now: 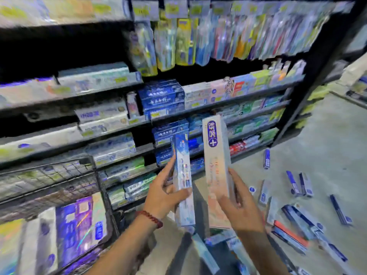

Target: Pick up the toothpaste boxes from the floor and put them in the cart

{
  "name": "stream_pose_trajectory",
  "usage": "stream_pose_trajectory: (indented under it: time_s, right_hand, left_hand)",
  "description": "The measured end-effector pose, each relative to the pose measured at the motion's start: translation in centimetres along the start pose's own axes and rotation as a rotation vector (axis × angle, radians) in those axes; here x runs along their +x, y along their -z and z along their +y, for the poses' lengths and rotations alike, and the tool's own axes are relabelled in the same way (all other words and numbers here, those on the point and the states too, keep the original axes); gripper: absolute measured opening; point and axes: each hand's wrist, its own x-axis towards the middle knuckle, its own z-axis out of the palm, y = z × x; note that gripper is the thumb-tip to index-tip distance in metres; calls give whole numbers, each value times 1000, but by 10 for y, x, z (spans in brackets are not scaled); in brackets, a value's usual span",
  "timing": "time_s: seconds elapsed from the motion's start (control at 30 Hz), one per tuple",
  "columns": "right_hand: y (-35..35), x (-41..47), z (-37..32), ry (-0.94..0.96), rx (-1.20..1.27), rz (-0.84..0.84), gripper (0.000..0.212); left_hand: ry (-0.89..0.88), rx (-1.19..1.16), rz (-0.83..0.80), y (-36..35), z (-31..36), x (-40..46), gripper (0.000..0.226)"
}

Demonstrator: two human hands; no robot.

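Observation:
My left hand [165, 197] grips a blue and white toothpaste box [181, 167], held upright in front of the shelves. My right hand [241, 210] grips a taller white and peach toothpaste box [215, 155] with a blue oval logo, also upright, just to the right of the first. The two boxes stand side by side, a little apart. The wire cart [93, 175] is at the lower left and holds several boxes. More toothpaste boxes [305, 184] lie scattered on the floor at the lower right.
Dark store shelving [234, 100] packed with toothpaste boxes and hanging toothbrush packs fills the view ahead. Grey concrete floor [335, 135] opens to the right. A red and blue box [291, 235] lies near my right wrist. The picture is blurred by motion.

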Motion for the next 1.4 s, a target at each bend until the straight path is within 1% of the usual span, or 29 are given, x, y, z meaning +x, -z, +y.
stream_pose_trajectory:
  time_s: [0.07, 0.17, 0.3, 0.4, 0.5, 0.63, 0.73, 0.8, 0.9, 1.03, 1.23, 1.4]
  right_hand:
    - [-10, -1, -33, -2, 8, -69, 59]
    - [-29, -4, -70, 34, 64, -144, 59]
    - [-64, -10, -105, 70, 104, -294, 60]
    - [-92, -12, -122, 104, 94, -384, 61]
    - [-125, -15, -138, 125, 73, -470, 61]
    - [-179, -23, -151, 117, 144, -601, 75]
    - [-222, -33, -153, 123, 148, -685, 71]
    - [-255, -38, -151, 120, 141, -731, 64]
    - [-302, -49, -145, 99, 119, -792, 61]
    - [-359, -66, -129, 49, 60, -797, 61]
    - [-416, -88, -99, -56, 8, -713, 56]
    - [-417, -87, -66, -157, -34, -610, 58]
  left_hand:
    - [-58, 40, 15, 21, 38, -7, 87]
    - [-118, 72, 75, 54, 84, -21, 87]
    - [-166, 130, 207, 103, 124, -48, 85]
    - [-169, 136, 333, 142, 144, -72, 85]
    - [-176, 172, 422, 179, 160, -99, 86]
    - [-163, 191, 571, 234, 167, -135, 81]
    - [-161, 177, 639, 277, 161, -156, 78]
    - [-146, 179, 654, 306, 156, -168, 80]
    - [-77, 167, 674, 353, 141, -183, 84]
    - [18, 181, 688, 413, 110, -195, 84]
    - [146, 181, 556, 466, 66, -186, 80]
    - [207, 159, 465, 463, 30, -150, 81]
